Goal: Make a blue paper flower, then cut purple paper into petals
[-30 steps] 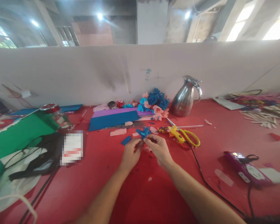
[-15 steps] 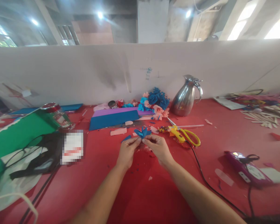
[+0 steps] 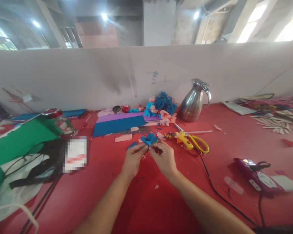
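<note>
While left hand, right hand pinch closed on its base — blue flower just above.

craft workshop | 1 pile of paper flowers | glue gun | scissors

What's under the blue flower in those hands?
The left hand and right hand pinch the base of the blue flower. They cover its very bottom, so whether there's a stem can't be seen.

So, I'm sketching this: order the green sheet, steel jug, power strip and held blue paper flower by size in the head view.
Green sheet
Steel jug and power strip, too close to rank
Blue paper flower
</note>
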`<action>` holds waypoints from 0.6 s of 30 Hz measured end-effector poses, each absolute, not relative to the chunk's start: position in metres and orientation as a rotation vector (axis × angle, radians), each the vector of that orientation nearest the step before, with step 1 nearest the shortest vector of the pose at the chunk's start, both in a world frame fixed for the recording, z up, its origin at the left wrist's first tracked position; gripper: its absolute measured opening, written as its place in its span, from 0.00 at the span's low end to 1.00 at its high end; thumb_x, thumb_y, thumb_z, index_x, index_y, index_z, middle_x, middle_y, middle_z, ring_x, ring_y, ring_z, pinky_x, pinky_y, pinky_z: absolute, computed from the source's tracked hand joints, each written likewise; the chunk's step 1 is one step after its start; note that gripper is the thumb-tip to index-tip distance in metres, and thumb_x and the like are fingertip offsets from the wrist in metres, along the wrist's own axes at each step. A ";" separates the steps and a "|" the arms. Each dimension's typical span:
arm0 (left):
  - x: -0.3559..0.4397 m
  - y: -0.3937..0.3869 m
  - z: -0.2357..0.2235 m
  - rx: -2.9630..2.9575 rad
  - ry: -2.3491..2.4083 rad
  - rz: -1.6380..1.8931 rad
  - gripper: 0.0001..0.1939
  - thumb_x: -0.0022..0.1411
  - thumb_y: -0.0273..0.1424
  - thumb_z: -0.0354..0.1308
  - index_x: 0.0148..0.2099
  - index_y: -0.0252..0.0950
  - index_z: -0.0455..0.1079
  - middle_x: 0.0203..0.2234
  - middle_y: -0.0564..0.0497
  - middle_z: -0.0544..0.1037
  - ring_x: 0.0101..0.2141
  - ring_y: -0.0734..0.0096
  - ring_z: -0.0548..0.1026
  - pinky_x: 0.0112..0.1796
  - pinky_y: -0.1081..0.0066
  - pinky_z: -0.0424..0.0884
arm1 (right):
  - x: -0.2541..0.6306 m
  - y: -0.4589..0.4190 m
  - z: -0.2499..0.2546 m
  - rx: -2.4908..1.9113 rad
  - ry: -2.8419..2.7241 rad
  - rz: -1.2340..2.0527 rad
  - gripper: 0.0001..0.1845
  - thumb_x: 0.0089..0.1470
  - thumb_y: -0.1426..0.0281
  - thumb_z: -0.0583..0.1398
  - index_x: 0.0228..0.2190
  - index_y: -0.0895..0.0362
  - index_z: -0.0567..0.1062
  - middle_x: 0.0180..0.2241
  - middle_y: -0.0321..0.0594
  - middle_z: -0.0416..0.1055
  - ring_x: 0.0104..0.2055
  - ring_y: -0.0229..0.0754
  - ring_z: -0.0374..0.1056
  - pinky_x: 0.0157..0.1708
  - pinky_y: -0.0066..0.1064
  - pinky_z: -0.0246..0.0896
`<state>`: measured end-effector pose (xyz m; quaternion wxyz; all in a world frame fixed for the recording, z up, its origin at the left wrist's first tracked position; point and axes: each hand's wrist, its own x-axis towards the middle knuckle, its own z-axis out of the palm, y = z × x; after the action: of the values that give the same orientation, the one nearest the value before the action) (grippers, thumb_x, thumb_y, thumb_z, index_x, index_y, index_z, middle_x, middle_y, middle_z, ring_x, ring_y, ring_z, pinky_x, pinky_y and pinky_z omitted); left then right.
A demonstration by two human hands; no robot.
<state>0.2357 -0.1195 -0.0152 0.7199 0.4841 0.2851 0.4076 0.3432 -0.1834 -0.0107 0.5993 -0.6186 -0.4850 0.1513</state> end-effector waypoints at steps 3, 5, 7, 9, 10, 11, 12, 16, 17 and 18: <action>0.235 -0.117 -0.017 1.109 0.663 0.954 0.09 0.44 0.34 0.69 0.31 0.37 0.80 0.26 0.51 0.80 0.30 0.70 0.74 0.39 0.68 0.68 | 0.339 -0.183 -0.013 -1.408 -1.128 0.406 0.08 0.50 0.72 0.57 0.26 0.54 0.78 0.26 0.38 0.70 0.24 0.38 0.62 0.25 0.30 0.56; 0.234 -0.117 -0.017 1.139 0.662 0.947 0.08 0.45 0.33 0.68 0.30 0.38 0.80 0.26 0.51 0.80 0.30 0.69 0.74 0.41 0.67 0.68 | 0.339 -0.184 -0.012 -1.396 -1.150 0.425 0.09 0.51 0.72 0.57 0.27 0.54 0.78 0.27 0.39 0.71 0.25 0.39 0.63 0.25 0.30 0.56; 0.232 -0.116 -0.016 1.155 0.639 0.939 0.06 0.46 0.33 0.68 0.30 0.38 0.79 0.26 0.51 0.80 0.31 0.68 0.74 0.42 0.66 0.68 | 0.339 -0.185 -0.010 -1.388 -1.181 0.428 0.09 0.50 0.73 0.56 0.27 0.54 0.78 0.28 0.39 0.71 0.25 0.38 0.63 0.25 0.30 0.56; 0.230 -0.115 -0.016 1.135 0.622 0.956 0.04 0.45 0.33 0.68 0.27 0.39 0.78 0.25 0.52 0.80 0.31 0.68 0.74 0.42 0.66 0.68 | 0.339 -0.187 -0.007 -1.379 -1.204 0.454 0.10 0.49 0.73 0.56 0.27 0.54 0.78 0.28 0.39 0.71 0.24 0.38 0.62 0.25 0.30 0.55; 0.230 -0.114 -0.016 1.114 0.617 0.969 0.04 0.45 0.33 0.68 0.26 0.39 0.78 0.25 0.52 0.80 0.31 0.68 0.74 0.42 0.66 0.68 | 0.340 -0.187 -0.005 -1.374 -1.197 0.488 0.09 0.48 0.73 0.56 0.27 0.54 0.78 0.27 0.38 0.71 0.24 0.37 0.62 0.25 0.29 0.55; 0.229 -0.113 -0.017 1.093 0.611 0.980 0.04 0.45 0.33 0.68 0.26 0.40 0.78 0.25 0.52 0.80 0.32 0.67 0.74 0.42 0.65 0.68 | 0.341 -0.187 -0.003 -1.362 -1.168 0.544 0.09 0.47 0.72 0.56 0.27 0.54 0.78 0.26 0.37 0.70 0.23 0.36 0.61 0.24 0.29 0.54; 0.229 -0.112 -0.019 1.081 0.601 0.985 0.04 0.45 0.33 0.68 0.26 0.40 0.78 0.26 0.52 0.80 0.33 0.67 0.74 0.43 0.65 0.68 | 0.342 -0.188 -0.001 -1.340 -1.116 0.623 0.08 0.47 0.71 0.57 0.27 0.55 0.78 0.25 0.36 0.70 0.22 0.36 0.60 0.24 0.28 0.53; 0.229 -0.107 -0.025 1.091 0.539 0.977 0.07 0.49 0.33 0.66 0.33 0.40 0.78 0.31 0.51 0.80 0.39 0.65 0.74 0.48 0.63 0.65 | 0.349 -0.187 0.007 -1.123 -0.792 0.988 0.08 0.45 0.65 0.60 0.26 0.56 0.76 0.20 0.34 0.68 0.21 0.34 0.59 0.22 0.26 0.50; 0.230 -0.106 -0.026 1.104 0.532 0.978 0.08 0.50 0.34 0.66 0.35 0.40 0.78 0.32 0.51 0.80 0.40 0.65 0.74 0.49 0.63 0.64 | 0.351 -0.187 0.009 -1.062 -0.739 1.049 0.10 0.46 0.62 0.60 0.26 0.57 0.75 0.19 0.34 0.68 0.21 0.34 0.60 0.22 0.26 0.49; 0.230 -0.106 -0.026 1.121 0.535 0.980 0.08 0.51 0.34 0.65 0.36 0.40 0.78 0.32 0.51 0.80 0.40 0.65 0.74 0.49 0.63 0.63 | 0.353 -0.187 0.011 -1.014 -0.706 1.092 0.12 0.47 0.60 0.60 0.26 0.57 0.75 0.19 0.34 0.68 0.20 0.34 0.60 0.21 0.26 0.49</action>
<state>0.2300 -0.1058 -0.0265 0.7031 0.5037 0.2406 0.4406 0.3526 -0.1867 0.0108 0.6787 -0.4516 -0.3145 0.4864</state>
